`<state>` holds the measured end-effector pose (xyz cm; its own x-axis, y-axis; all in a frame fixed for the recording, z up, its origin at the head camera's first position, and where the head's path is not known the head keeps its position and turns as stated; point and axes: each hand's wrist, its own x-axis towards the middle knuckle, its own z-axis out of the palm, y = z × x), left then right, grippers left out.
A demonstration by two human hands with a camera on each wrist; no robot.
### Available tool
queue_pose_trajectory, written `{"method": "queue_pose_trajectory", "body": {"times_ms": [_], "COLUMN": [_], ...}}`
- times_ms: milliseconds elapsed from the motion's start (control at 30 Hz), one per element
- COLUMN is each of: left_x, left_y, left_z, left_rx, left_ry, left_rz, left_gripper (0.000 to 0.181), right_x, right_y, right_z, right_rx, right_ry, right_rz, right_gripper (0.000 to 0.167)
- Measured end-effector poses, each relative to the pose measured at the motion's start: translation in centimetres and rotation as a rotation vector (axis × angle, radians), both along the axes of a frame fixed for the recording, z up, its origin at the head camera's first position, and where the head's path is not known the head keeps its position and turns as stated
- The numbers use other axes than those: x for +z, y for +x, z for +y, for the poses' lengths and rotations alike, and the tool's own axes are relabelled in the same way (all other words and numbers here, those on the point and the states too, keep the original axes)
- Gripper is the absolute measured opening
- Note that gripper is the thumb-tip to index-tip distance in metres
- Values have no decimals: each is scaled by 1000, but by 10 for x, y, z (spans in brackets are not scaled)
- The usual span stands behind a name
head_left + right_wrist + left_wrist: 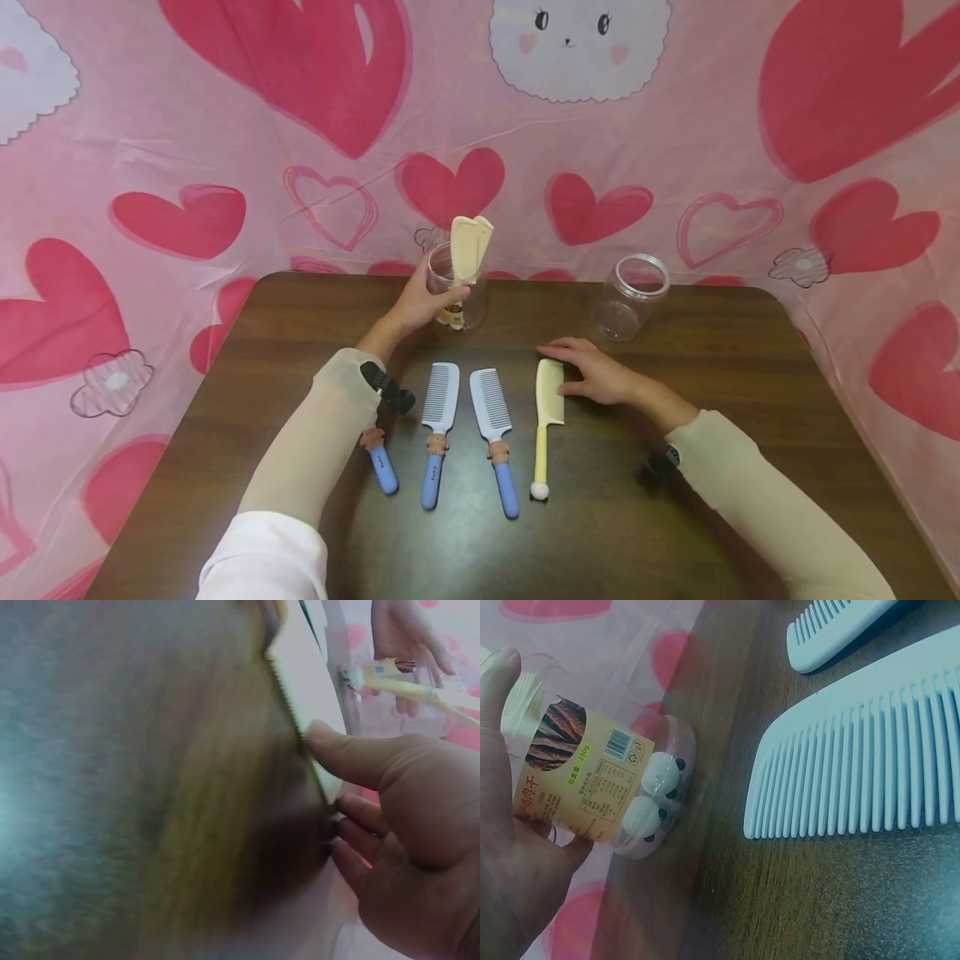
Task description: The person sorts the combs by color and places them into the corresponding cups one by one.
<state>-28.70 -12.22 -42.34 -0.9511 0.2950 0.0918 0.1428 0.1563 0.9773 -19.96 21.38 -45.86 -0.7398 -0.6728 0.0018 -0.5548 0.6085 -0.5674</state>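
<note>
In the head view my left hand grips a clear jar with two pale yellow combs standing in it, heads up. Two white knobs show at the jar's base in the left wrist view, below a printed label. A third yellow comb lies on the table, handle toward the near edge. My right hand is at its head; in the right wrist view the thumb of that hand touches the toothed edge of the comb, with the fingers curled round its end.
Three blue combs lie left of the yellow one: one in the middle, one to its right, and one partly under my left forearm. A second clear jar stands at the back right. Pink heart-patterned cloth hangs behind the table.
</note>
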Motion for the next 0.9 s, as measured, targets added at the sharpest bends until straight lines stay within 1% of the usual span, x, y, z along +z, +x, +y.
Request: {"method": "queue_pose_trajectory", "body": {"times_ms": [100,167,233,333,400,500,633,733,833,900], "left_x": [-12,-15,-17,-16,-15,-13,-9,-7,-7,-8], "left_y": [-9,-10,-11,-11,-11,-11,-12,-14,-16,-16], "left_z": [-1,-1,-1,-2,-3,-4,-5,-5,-5,-4], "left_rx": [3,8,13,22,24,24,20,12,4,-1], "left_ry": [2,0,-3,-24,-50,-92,-137,-153,-136,-120], "left_rz": [6,15,20,25,27,25,20,18,20,23], "left_gripper": [89,87,86,85,86,88,90,90,89,89], "right_x": [3,5,6,5,5,6,6,4,0,-4], "right_y": [-2,-4,-5,-7,-9,-11,-15,-19,-21,-21], "right_z": [0,-1,0,1,3,7,14,21,28,32], "right_rx": [43,65,78,75,64,50,38,13,-35,-71], "right_ry": [40,58,66,60,45,0,-117,-225,-343,-446], "right_rz": [17,22,22,7,-19,-76,-183,-280,-376,-452], "right_gripper": [66,64,62,57,53,41,27,22,20,20]}}
